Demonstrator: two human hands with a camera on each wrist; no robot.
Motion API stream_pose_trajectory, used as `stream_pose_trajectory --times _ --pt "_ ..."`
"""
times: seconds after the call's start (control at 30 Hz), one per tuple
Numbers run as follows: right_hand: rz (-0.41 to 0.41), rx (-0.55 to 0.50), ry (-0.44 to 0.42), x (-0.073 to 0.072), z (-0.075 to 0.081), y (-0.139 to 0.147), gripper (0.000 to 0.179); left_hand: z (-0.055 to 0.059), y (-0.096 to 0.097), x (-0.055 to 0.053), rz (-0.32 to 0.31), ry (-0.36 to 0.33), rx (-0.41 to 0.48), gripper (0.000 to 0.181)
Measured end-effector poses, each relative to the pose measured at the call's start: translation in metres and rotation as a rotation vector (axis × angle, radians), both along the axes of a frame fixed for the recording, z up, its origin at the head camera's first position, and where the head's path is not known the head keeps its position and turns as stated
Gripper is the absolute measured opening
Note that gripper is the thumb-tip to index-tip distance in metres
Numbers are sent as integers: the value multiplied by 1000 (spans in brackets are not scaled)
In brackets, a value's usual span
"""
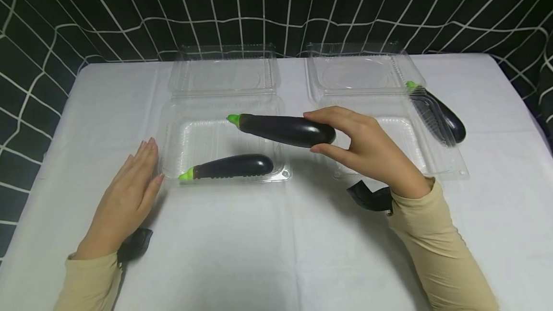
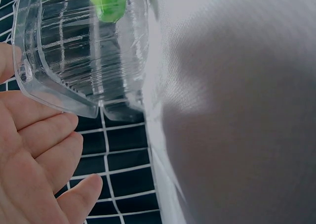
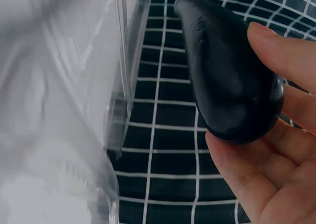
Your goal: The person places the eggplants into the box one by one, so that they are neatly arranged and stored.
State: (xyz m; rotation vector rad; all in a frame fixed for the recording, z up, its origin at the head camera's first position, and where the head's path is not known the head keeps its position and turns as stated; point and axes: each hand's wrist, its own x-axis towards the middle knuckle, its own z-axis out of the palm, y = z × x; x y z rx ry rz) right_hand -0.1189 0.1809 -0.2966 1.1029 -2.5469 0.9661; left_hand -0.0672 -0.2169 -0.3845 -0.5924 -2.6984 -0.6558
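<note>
My right hand [image 1: 367, 148] grips an eggplant [image 1: 285, 129] by its thick end, thumb on one side and fingers on the other. Its green stem points left, above the left clear plastic box [image 1: 168, 124]. A second eggplant [image 1: 235, 166] lies inside that box along the front wall, stem to the left. My left hand [image 1: 129, 196] is at the box's left side with straight fingers, fingertips right at the rim. In the left wrist view, the fingers [image 2: 54, 135] are beside the clear wall, with a green stem [image 2: 109, 4] showing through. In the right wrist view, the held eggplant [image 3: 227, 75] fills the grasp.
Another clear box [image 1: 449, 162] stands open on the right, its lid [image 1: 358, 71] folded back. A third eggplant [image 1: 451, 119] lies at that box's right side, partly behind its clear plastic. The left box's lid [image 1: 224, 73] is also folded back. White-gridded dark cloth [image 1: 276, 8] surrounds the white table [image 1: 242, 244].
</note>
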Motion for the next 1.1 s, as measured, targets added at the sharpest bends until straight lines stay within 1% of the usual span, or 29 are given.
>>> stream_pose_trajectory --times 0.2,0.33,0.57,0.73,0.93,1.1 --pt "44 7 -31 -1 -5 -17 49 1 0 0 5 -10 -7 54" --pt "48 7 -67 -1 -7 -29 49 2 -1 0 1 -17 -3 55" --pt "2 14 -169 -1 -12 -49 48 2 -1 0 -4 -6 3 55" --pt "-7 8 -222 -3 -18 -59 47 1 -1 -1 -4 -8 -1 54" --pt "-38 12 -249 -4 -26 -71 48 3 -1 0 2 -20 -6 54" --pt "-63 35 -237 -4 -33 -76 49 3 0 0 6 -21 -15 54"
